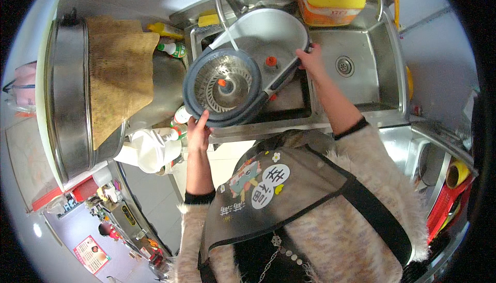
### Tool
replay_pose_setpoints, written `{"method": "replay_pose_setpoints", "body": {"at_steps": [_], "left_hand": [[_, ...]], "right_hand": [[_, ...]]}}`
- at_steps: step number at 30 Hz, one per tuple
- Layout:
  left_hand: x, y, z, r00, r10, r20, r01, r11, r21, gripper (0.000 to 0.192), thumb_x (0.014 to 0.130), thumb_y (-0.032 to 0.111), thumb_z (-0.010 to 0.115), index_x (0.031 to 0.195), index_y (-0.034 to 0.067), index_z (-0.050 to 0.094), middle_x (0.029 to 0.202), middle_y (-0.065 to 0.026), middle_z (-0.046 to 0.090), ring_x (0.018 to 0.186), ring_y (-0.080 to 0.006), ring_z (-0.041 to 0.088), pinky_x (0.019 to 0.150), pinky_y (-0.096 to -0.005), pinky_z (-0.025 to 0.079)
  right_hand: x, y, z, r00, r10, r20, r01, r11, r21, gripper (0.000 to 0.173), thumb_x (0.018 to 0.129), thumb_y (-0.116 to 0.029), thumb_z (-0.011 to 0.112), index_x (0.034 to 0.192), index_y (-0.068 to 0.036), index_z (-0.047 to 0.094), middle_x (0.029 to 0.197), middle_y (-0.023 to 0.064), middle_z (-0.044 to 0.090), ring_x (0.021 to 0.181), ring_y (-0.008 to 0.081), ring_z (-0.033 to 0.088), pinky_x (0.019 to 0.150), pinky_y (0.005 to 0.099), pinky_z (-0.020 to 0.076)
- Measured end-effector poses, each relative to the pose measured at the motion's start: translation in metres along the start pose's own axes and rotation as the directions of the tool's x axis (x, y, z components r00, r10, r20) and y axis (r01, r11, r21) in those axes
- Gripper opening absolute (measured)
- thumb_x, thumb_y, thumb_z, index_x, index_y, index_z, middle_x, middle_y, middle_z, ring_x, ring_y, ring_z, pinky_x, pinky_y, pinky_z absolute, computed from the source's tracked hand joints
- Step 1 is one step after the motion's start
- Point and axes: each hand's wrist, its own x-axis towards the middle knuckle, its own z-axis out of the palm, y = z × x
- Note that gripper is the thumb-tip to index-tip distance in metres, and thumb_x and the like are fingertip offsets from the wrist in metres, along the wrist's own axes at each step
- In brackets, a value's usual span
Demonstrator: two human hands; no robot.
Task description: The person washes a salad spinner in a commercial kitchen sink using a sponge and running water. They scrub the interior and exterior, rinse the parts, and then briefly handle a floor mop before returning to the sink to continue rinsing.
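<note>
A grey and white spin-mop bucket [286, 27] rests tilted over the left sink basin [286, 108]. My left hand [198, 132] grips its dark grey rim at the near left, beside the perforated metal wringer basket [203, 85]. At the bucket's right end, my right hand [312, 60] holds the rim and the dark carry handle [285, 77]. An orange piece shows at the basket's centre, and an orange-red cap [271, 61] sits on the bucket's floor. Above it arches a metal faucet [219, 2], from which a pale stream, apparently water, falls towards the basket.
On the right lies a second basin [348, 43] with a drain strainer. Behind it stands a yellow and orange container [331, 0]. Large steel pots [69, 89] under a brown cloth [120, 74] flank the left side. Bottles [176, 50] and a white bucket [149, 153] stand near my left hand.
</note>
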Motion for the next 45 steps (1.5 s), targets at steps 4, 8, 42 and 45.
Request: {"method": "replay_pose_setpoints", "body": {"at_steps": [4, 8, 42, 45], "left_hand": [[-0.068, 0.043, 0.016, 0.943, 0.332, 0.028, -0.321, 0.928, -0.19, 0.048, 0.085, 0.01, 0.067, 0.127, 0.002, 0.046, 0.12, -0.0109, 0.058, 0.108, -0.0198, 0.057, 0.088, -0.0334, 0.05], [-0.046, 0.063, 0.007, 0.949, 0.311, -0.051, -0.315, 0.941, -0.123, 0.045, 0.083, 0.011, 0.07, 0.121, 0.0, 0.049, 0.116, -0.0099, 0.059, 0.101, -0.018, 0.055, 0.091, -0.0308, 0.042], [-0.173, 0.174, 0.191, 0.768, 0.512, 0.384, -0.561, 0.828, 0.017, 0.055, 0.09, 0.011, 0.061, 0.135, -0.011, 0.037, 0.113, -0.0182, 0.059, 0.102, -0.0217, 0.06, 0.093, -0.0325, 0.048], [-0.18, 0.171, 0.208, 0.753, 0.534, 0.385, -0.6, 0.797, 0.07, 0.06, 0.091, 0.012, 0.061, 0.138, -0.01, 0.033, 0.119, -0.0195, 0.057, 0.11, -0.022, 0.056, 0.097, -0.0316, 0.043]], "right_hand": [[-0.039, -0.046, -0.029, 0.989, -0.008, 0.149, -0.016, 0.988, 0.154, 0.065, 0.082, -0.019, 0.065, 0.134, -0.002, 0.03, 0.095, 0.0131, 0.06, 0.068, 0.0188, 0.059, 0.047, 0.0306, 0.0478], [-0.045, -0.022, -0.027, 0.989, 0.055, 0.139, -0.08, 0.981, 0.177, 0.071, 0.083, -0.016, 0.063, 0.14, -0.004, 0.023, 0.103, 0.0171, 0.058, 0.075, 0.0215, 0.061, 0.05, 0.0329, 0.0504], [-0.097, 0.129, 0.085, 0.191, 0.536, 0.822, -0.951, 0.307, 0.02, 0.021, 0.086, -0.029, 0.049, 0.08, -0.008, 0.047, 0.065, 0.0074, 0.046, 0.045, 0.0141, 0.037, 0.033, 0.0242, 0.0236], [-0.111, 0.125, 0.101, 0.086, 0.499, 0.862, -0.973, 0.229, -0.035, 0.02, 0.085, -0.027, 0.05, 0.075, -0.009, 0.047, 0.061, 0.0065, 0.044, 0.046, 0.0141, 0.037, 0.034, 0.0234, 0.0236]]}}
